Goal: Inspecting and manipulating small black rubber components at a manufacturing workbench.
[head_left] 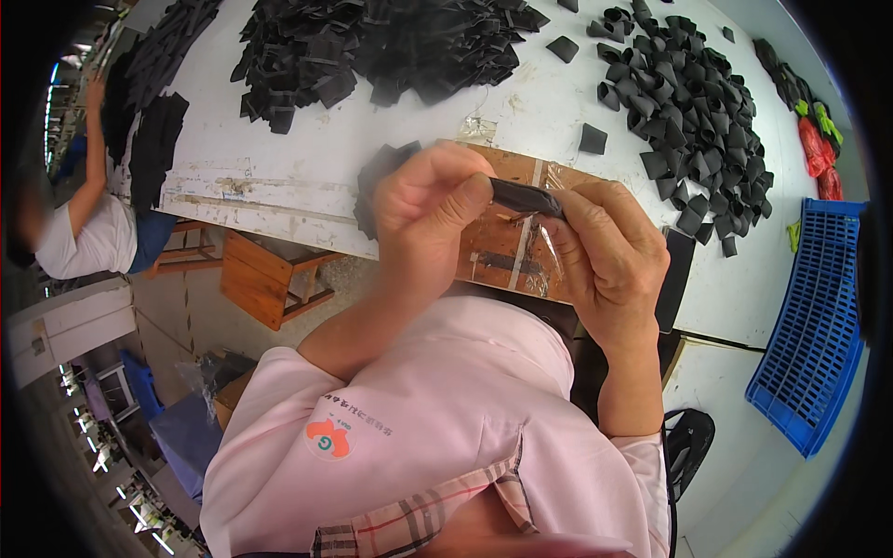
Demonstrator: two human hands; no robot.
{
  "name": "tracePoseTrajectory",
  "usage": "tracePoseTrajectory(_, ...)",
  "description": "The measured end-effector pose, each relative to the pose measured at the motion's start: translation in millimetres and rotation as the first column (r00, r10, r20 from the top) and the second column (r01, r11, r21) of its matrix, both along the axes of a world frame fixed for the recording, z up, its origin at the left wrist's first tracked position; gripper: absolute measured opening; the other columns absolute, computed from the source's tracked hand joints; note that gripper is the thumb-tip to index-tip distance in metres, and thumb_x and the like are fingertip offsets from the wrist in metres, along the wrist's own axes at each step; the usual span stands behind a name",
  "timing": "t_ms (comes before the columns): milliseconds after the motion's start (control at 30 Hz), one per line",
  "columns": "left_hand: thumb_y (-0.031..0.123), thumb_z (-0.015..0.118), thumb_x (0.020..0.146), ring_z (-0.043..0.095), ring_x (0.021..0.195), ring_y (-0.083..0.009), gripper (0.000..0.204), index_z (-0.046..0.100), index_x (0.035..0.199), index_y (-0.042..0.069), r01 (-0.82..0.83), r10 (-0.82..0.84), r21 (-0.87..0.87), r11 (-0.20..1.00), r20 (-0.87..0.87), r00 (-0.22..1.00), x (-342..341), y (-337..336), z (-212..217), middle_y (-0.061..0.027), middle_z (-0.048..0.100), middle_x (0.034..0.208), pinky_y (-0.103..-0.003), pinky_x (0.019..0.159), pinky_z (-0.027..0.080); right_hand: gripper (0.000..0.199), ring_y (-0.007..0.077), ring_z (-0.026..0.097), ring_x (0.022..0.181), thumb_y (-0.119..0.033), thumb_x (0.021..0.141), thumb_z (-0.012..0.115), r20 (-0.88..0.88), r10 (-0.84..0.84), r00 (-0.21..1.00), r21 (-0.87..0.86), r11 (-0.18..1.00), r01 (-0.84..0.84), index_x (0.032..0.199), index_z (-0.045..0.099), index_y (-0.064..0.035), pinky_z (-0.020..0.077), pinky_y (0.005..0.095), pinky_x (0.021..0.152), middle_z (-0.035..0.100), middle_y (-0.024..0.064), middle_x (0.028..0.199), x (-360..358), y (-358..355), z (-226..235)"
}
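Note:
Between my two hands stretches a small black piece of folded material (526,197), held above the table's near edge. My left hand (437,191) pinches its left end between thumb and fingers. The right end sits between the thumb and fingers of my right hand (614,242). Beneath them lies a brown board (486,231) with clear tape across it. A few black pieces (369,181) lie on the table just behind my left hand, partly hidden by it.
Flat black pieces form a large heap (307,56) at the far side of the white table (279,163). Curled black pieces (693,121) are piled at right. A blue plastic crate (807,321) stands at the right edge. Another person (93,219) works at far left, near a wooden stool (270,279).

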State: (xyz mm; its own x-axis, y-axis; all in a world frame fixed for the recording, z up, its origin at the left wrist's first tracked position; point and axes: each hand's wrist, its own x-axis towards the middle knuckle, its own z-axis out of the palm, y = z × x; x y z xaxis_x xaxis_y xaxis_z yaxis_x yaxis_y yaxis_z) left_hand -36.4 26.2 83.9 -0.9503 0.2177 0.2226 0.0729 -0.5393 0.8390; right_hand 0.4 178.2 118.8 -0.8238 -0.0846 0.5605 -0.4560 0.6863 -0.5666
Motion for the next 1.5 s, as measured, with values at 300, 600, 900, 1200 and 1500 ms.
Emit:
tracePoseTrajectory(300, 0.006, 0.058, 0.079, 0.047, 0.076, -0.0095, 0.013, 0.054, 0.089, -0.002, -0.131, 0.059, -0.254, 0.958, -0.272, 0.961, 7, 7, 11, -0.0058, 0.051, 0.085, -0.019, 0.07, 0.037, 0.017, 0.02, 0.047, 0.055, 0.003, 0.062, 0.06, -0.019, 0.054, 0.998, -0.013, 0.998, -0.054, 0.079, 0.057, 0.0013, 0.0376, 0.0288, 0.046, 0.05, 0.0073, 0.067, -3, 8, -11)
tracePoseTrajectory(600, 0.0, 0.063, 0.071, 0.049, 0.061, -0.0117, 0.009, 0.06, 0.08, 0.0, -0.278, 0.04, -0.387, 0.879, -0.521, 0.853, 0, 11, 15, -0.0063, 0.054, 0.072, -0.021, 0.051, 0.038, 0.012, 0.0197, 0.046, 0.052, 0.0, 0.069, 0.062, 0.003, -0.035, 0.999, 0.013, 0.999, 0.035, 0.081, 0.06, 0.001, 0.0373, 0.0264, 0.046, 0.049, 0.0085, 0.061, 7, -2, 0)
tracePoseTrajectory(900, 0.015, 0.061, 0.074, 0.053, 0.068, -0.0217, 0.035, 0.051, 0.103, -0.003, -0.547, 0.348, -0.835, 0.064, -0.495, 0.796, -54, -77, -96, -0.0163, 0.052, 0.092, -0.03, 0.06, 0.045, 0.032, 0.006, 0.043, 0.054, -0.023, 0.089, 0.044, 0.386, -0.148, 0.911, -0.727, 0.559, 0.399, 0.093, 0.056, 0.0065, 0.0325, 0.0163, 0.048, 0.052, 0.0039, 0.064, -8, 36, -28)
tracePoseTrajectory(1200, 0.009, 0.061, 0.071, 0.058, 0.07, -0.0256, 0.01, 0.059, 0.074, -0.001, -0.15, 0.285, -0.981, 0.12, -0.111, 0.952, -72, -105, -117, -0.0119, 0.058, 0.076, -0.034, 0.065, 0.045, 0.029, 0.0162, 0.052, 0.07, -0.014, 0.075, 0.062, 0.038, -0.018, 0.999, -0.304, 0.952, 0.029, 0.097, 0.056, 0.0046, 0.0405, 0.0228, 0.062, 0.057, 0.0123, 0.086, 0, -15, -4)
tracePoseTrajectory(1500, 0.008, 0.059, 0.072, 0.055, 0.069, -0.025, 0.013, 0.056, 0.081, 0.0, -0.407, 0.231, -0.892, 0.196, -0.361, 0.903, -71, -102, -125, -0.0122, 0.054, 0.075, -0.034, 0.063, 0.044, 0.03, 0.0116, 0.055, 0.075, -0.017, 0.086, 0.052, 0.07, -0.268, 0.961, -0.749, 0.622, 0.228, 0.106, 0.052, 0.0049, 0.0436, 0.0213, 0.061, 0.059, 0.0122, 0.089, -25, 33, 17)
